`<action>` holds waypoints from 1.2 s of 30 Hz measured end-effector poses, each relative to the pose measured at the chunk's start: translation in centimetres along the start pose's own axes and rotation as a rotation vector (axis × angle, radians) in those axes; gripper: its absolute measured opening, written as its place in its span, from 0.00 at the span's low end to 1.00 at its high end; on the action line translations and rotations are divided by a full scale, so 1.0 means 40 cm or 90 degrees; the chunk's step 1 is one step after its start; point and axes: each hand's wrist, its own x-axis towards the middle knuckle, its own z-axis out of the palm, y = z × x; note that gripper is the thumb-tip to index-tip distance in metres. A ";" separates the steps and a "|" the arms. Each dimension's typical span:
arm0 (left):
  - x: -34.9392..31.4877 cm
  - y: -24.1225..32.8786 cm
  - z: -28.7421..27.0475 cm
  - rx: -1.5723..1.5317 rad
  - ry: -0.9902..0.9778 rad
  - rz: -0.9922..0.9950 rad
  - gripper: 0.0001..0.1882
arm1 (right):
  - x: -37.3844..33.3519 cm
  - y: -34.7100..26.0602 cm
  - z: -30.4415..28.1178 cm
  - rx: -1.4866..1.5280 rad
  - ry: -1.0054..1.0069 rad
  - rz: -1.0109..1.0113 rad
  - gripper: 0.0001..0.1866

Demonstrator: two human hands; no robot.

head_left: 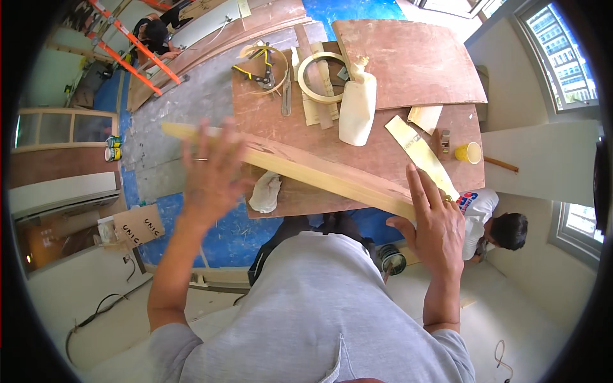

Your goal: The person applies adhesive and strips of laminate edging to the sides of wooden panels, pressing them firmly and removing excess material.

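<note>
A long, pale wooden board (319, 171) slants across the plywood worktop (306, 203) in front of me, its left end reaching past the edge. My left hand (214, 169) is smeared by motion, fingers spread over the board's left part; whether it touches the wood I cannot tell. At the right end, my right hand (437, 220) is open, fingers stretched forward and thumb apart, beside or against the board's tip. A crumpled white rag (265, 193) lies near my left hand. Beyond the board stands a white plastic bottle (357, 115). A yellowish strip (415, 150) lies close to my right fingers.
On the worktop are a roll of banding (301, 83), yellow-and-black handled snips (262, 80), a small hand plane (445, 142), a yellow cup (469, 153) and a plywood sheet (408, 57). One person (479, 210) is low at right; another (153, 32) works beyond an orange ladder (137, 51).
</note>
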 end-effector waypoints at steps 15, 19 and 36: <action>0.054 -0.543 -0.126 -0.514 -0.020 -0.317 0.21 | 0.130 -0.215 0.048 -0.034 -0.005 -0.179 0.49; 0.293 -0.568 -0.001 -0.619 -0.271 -0.119 0.18 | 0.204 -0.336 0.090 -0.061 0.025 -0.211 0.44; 0.467 -0.379 0.832 -0.336 -0.151 0.618 0.25 | 0.285 -0.447 0.130 0.096 0.214 -0.084 0.43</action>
